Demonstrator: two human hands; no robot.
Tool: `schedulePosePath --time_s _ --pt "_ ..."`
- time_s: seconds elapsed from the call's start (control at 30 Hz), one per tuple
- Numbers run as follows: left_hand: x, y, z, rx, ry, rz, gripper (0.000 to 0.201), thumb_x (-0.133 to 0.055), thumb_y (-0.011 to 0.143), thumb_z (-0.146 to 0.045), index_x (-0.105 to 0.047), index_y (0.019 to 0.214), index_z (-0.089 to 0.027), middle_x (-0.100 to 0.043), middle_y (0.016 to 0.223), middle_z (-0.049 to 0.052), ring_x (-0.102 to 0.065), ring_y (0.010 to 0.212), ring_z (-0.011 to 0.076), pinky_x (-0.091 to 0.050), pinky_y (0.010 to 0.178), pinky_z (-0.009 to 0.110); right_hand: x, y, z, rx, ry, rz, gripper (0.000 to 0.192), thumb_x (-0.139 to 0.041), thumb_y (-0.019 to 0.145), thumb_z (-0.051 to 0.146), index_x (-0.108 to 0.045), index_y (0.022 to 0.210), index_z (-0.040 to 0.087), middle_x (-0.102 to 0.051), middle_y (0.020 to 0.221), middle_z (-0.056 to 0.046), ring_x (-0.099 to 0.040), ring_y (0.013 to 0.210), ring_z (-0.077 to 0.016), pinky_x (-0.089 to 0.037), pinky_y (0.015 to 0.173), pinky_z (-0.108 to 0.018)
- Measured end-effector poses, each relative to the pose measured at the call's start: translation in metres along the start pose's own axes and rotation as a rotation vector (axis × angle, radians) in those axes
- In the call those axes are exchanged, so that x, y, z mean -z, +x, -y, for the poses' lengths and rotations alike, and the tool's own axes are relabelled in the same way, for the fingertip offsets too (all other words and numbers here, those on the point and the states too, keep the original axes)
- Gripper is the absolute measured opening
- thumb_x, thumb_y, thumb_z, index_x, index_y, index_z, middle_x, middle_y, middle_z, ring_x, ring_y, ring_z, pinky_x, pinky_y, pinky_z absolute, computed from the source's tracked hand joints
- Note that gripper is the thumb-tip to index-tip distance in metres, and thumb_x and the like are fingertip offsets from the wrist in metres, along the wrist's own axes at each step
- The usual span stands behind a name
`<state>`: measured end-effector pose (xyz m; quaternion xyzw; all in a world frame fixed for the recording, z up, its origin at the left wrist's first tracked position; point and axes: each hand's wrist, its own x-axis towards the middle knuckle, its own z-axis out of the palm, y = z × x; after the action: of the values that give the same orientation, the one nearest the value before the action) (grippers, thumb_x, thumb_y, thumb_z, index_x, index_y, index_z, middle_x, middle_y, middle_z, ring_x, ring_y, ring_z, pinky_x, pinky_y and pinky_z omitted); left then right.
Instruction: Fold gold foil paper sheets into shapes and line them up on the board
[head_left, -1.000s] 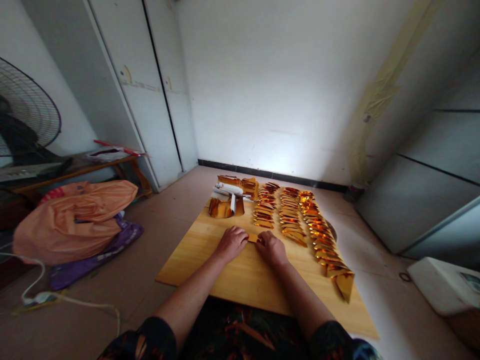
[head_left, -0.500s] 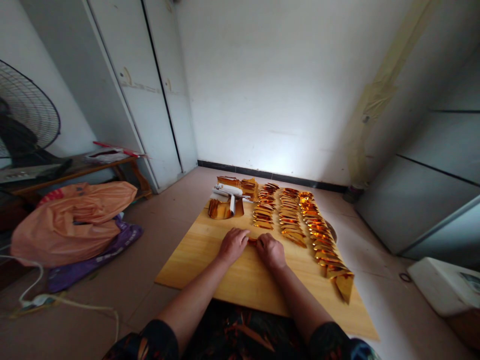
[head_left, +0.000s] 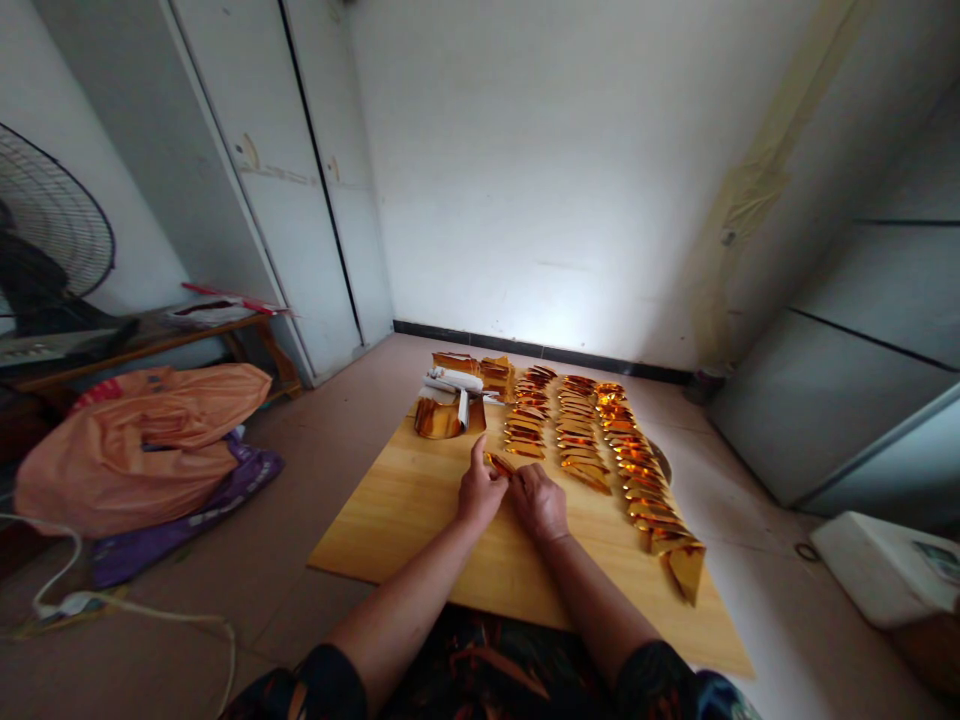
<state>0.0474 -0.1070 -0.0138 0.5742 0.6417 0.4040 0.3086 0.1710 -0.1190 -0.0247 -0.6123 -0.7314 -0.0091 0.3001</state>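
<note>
Over the board [head_left: 420,500], both hands, left [head_left: 480,492] and right [head_left: 538,503], pinch a gold foil piece [head_left: 498,464]: light, thin, crease-prone; best gripped at its folded edges.

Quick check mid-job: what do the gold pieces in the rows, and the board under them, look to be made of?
The folded gold pieces look like thin metallic foil paper: mirror-bright glints and sharp creases. Both hands pinch one such gold piece, and it appears just as thin. The board looks like light wood or bamboo, with a smooth matte surface and faint straight grain; which of the two I cannot tell.
</note>
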Motion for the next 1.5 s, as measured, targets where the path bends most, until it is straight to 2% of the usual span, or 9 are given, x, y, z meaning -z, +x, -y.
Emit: schedulePosePath --time_s 0.17,0.47,0.77,0.97,1.13,1.23,1.37,1.5 --pt "-0.002 0.002 -0.001 0.058 -0.013 -0.005 0.082 -0.057 0.067 -0.012 -0.024 0.141 -0.021 -0.059 0.061 -0.007 -0.056 0.058 0.0123 -0.036 0.054 0.02 -0.001 0.001 -0.001 -0.01 0.0 0.021 0.026 -0.041 0.092 0.027 -0.063 0.079 0.019 -0.063 0.079 -0.002 -0.053 0.06 -0.0085 -0.027 0.053 -0.02" --pt "-0.004 0.002 0.003 0.061 -0.011 -0.001 0.082 -0.059 0.066 -0.012 -0.027 0.141 -0.025 -0.063 0.069 -0.006 -0.056 0.059 0.0118 -0.038 0.056 0.02 -0.002 0.002 -0.002 -0.094 0.0 0.02 0.026 -0.041 0.092 0.028 -0.061 0.079 0.019 -0.063 0.081 -0.001 -0.052 0.06 -0.009 -0.026 0.053 -0.021" --pt "-0.001 0.0 -0.002 0.067 -0.002 0.016 0.088 -0.058 0.065 -0.01 -0.022 0.144 -0.024 -0.059 0.062 -0.006 -0.052 0.052 0.0116 -0.034 0.05 0.02 0.001 0.002 -0.002 -0.103 0.053 0.013 0.026 -0.039 0.092 0.029 -0.06 0.079 0.019 -0.062 0.08 -0.001 -0.053 0.062 -0.0096 -0.028 0.054 -0.021" --pt "0.002 -0.002 0.0 0.028 0.052 0.047 0.085 -0.058 0.068 -0.016 -0.022 0.144 -0.023 -0.058 0.061 -0.007 -0.053 0.054 0.0121 -0.035 0.053 0.02 0.0 0.002 -0.004 -0.108 0.078 -0.009 0.026 -0.04 0.091 0.029 -0.062 0.079 0.02 -0.062 0.081 -0.001 -0.053 0.062 -0.0099 -0.03 0.054 -0.021" --pt "0.002 0.001 0.008 -0.041 -0.075 0.056 0.084 -0.058 0.069 -0.017 -0.022 0.144 -0.024 -0.06 0.065 -0.008 -0.056 0.059 0.0099 -0.039 0.058 0.019 0.001 0.003 -0.006 -0.109 0.078 -0.029 0.025 -0.042 0.091 0.029 -0.062 0.08 0.02 -0.061 0.082 -0.002 -0.053 0.062 -0.0097 -0.031 0.054 -0.02" --pt "0.005 0.004 0.009 -0.021 -0.139 0.046 0.078 -0.058 0.069 -0.017 -0.028 0.141 -0.023 -0.055 0.06 -0.009 -0.053 0.054 0.009 -0.038 0.054 0.018 0.0 0.002 -0.007 -0.083 0.074 -0.033 0.026 -0.041 0.091 0.029 -0.063 0.08 0.02 -0.061 0.082 -0.002 -0.053 0.061 -0.0095 -0.031 0.054 -0.02" --pt "0.011 0.01 0.009 -0.005 -0.24 0.045 0.06 -0.056 0.072 -0.018 -0.046 0.131 -0.019 -0.057 0.059 -0.007 -0.053 0.053 0.0088 -0.04 0.052 0.019 -0.002 0.001 -0.007 -0.057 0.066 -0.032 0.027 -0.041 0.091 0.029 -0.063 0.08 0.02 -0.061 0.081 -0.002 -0.053 0.059 -0.0095 -0.032 0.053 -0.02" --pt "0.013 0.015 0.013 -0.019 -0.271 0.052 0.033 -0.053 0.07 -0.012 -0.066 0.101 -0.013 -0.069 0.08 0.002 -0.063 0.072 0.0131 -0.048 0.066 0.021 -0.003 0.001 -0.008 -0.02 0.122 -0.023 0.026 -0.041 0.091 0.028 -0.063 0.08 0.019 -0.06 0.082 -0.003 -0.055 0.063 -0.0105 -0.036 0.056 -0.019"
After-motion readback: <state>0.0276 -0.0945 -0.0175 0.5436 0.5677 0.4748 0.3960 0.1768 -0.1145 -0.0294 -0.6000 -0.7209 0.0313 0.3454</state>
